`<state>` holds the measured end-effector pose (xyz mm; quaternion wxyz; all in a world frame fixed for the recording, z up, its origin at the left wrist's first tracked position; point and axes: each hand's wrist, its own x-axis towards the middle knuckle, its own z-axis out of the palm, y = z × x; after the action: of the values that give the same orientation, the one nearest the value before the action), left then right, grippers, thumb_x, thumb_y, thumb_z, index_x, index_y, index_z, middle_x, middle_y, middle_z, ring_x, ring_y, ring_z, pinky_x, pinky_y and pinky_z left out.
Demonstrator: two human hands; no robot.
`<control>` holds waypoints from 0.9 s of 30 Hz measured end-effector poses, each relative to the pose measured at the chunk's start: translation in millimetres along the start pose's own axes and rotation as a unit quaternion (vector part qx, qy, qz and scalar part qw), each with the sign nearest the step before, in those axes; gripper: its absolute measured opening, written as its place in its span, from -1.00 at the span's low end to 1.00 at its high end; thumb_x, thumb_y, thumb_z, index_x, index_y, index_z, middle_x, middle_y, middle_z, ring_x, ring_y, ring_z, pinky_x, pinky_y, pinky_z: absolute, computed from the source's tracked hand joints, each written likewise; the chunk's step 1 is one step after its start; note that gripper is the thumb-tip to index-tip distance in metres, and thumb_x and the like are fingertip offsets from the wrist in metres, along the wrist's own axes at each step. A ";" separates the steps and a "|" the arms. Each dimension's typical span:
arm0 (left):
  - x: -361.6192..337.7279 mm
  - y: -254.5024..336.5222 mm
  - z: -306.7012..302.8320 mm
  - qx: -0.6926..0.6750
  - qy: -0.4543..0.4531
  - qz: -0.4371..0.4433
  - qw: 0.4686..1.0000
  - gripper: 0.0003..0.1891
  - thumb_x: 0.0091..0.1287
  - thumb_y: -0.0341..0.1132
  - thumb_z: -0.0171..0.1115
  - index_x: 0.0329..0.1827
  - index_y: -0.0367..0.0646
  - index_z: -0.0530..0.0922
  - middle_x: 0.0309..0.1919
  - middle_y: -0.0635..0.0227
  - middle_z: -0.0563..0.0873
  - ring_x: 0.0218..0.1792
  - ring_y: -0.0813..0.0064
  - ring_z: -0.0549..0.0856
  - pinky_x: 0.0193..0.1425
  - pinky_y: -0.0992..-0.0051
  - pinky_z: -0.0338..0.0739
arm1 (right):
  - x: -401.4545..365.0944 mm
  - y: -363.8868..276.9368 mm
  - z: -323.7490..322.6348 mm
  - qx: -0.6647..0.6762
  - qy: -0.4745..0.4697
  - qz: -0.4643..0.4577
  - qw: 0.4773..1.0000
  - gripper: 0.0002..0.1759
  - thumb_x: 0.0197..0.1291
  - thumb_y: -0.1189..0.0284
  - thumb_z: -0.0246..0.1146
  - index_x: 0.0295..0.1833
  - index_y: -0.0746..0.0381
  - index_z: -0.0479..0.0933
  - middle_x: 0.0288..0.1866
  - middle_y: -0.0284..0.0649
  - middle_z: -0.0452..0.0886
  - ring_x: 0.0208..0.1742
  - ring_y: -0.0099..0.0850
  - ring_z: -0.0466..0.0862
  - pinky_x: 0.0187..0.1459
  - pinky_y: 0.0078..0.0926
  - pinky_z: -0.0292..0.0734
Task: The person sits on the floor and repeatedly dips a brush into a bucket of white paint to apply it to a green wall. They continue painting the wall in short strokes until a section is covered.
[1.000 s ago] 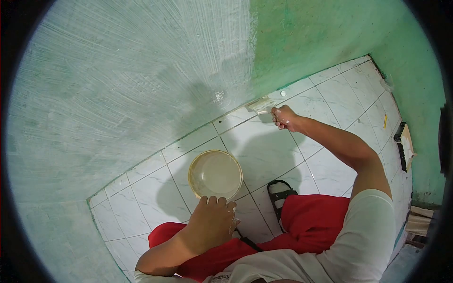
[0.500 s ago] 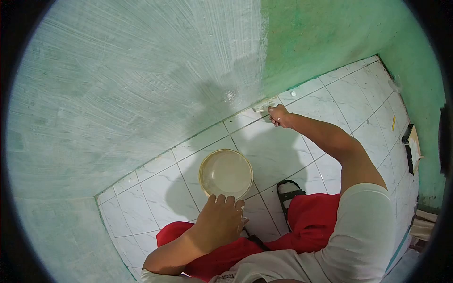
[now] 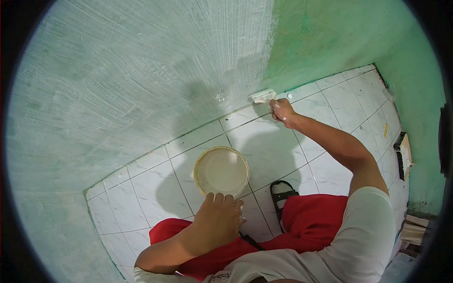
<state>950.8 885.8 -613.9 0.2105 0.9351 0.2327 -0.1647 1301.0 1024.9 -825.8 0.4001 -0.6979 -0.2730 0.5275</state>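
Observation:
A paint roller or wide brush [image 3: 262, 96] with a whitish head is held by my right hand [image 3: 282, 111], whose fingers are wrapped round its handle. Its head lies against the bottom of the wall, by the tiled floor. The wall [image 3: 141, 70] has streaky white paint on the left and bare green on the right. On the floor stands a round bucket [image 3: 198, 173] with a yellowish rim, holding pale liquid. Over the bucket's near rim my left hand [image 3: 219, 219] rests with curled fingers, gripping it; white specks mark its fingers.
White floor tiles [image 3: 264, 141] meet the wall along a slanting edge. A small white round thing [image 3: 289, 96] and a yellow strip [image 3: 386, 130] lie on them. At the right stands a black-edged object [image 3: 402, 155]. A sandalled foot [image 3: 282, 188] is right of the bucket.
The tool's head has risen slightly to the wall's foot and shows more clearly. The whole view has shifted a little. My left hand keeps its place at the bucket's rim.

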 end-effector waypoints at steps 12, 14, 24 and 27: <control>4.1 -3.2 0.0 0.014 -0.027 -0.015 0.999 -0.53 0.42 -0.01 0.22 0.09 -0.29 0.64 -0.16 0.09 0.71 -0.05 0.15 0.70 0.11 0.24 0.54 | 18.4 44.5 -30.1 -0.030 0.022 0.080 0.996 -0.69 0.39 0.29 0.14 -0.31 0.33 0.40 -0.53 -0.25 0.45 -0.65 -0.50 0.41 -0.67 -0.43 0.28; 5.5 -2.1 -0.6 0.015 -0.037 -0.021 0.999 -0.54 0.42 -0.02 0.22 0.08 -0.29 0.64 -0.17 0.10 0.71 -0.07 0.16 0.71 0.10 0.24 0.54 | 32.1 39.9 -24.7 -0.006 0.026 0.076 0.997 -0.67 0.35 0.32 0.14 -0.45 0.25 0.36 -0.52 -0.25 0.42 -0.65 -0.48 0.39 -0.67 -0.43 0.25; -2.7 3.3 1.5 0.018 -0.020 -0.026 0.999 -0.56 0.42 -0.04 0.22 0.05 -0.29 0.64 -0.18 0.11 0.71 -0.09 0.15 0.71 0.07 0.25 0.55 | 42.1 17.4 -30.1 -0.010 0.012 0.018 1.000 -0.71 0.36 0.29 0.16 -0.34 0.28 0.41 -0.51 -0.24 0.48 -0.63 -0.49 0.41 -0.65 -0.43 0.29; -3.9 -0.7 9.7 0.013 0.042 0.001 0.999 -0.61 0.34 -0.08 0.30 -0.05 -0.28 0.63 -0.27 0.14 0.69 -0.21 0.19 0.69 -0.08 0.23 0.51 | 6.8 -3.7 -47.1 0.045 -0.007 0.004 0.999 -0.68 0.36 0.27 0.15 -0.36 0.28 0.41 -0.51 -0.24 0.48 -0.63 -0.49 0.41 -0.65 -0.44 0.28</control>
<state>945.2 880.5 -620.8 0.1880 0.9443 0.2380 -0.1276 1348.1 1019.6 -820.3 0.4272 -0.6762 -0.2494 0.5459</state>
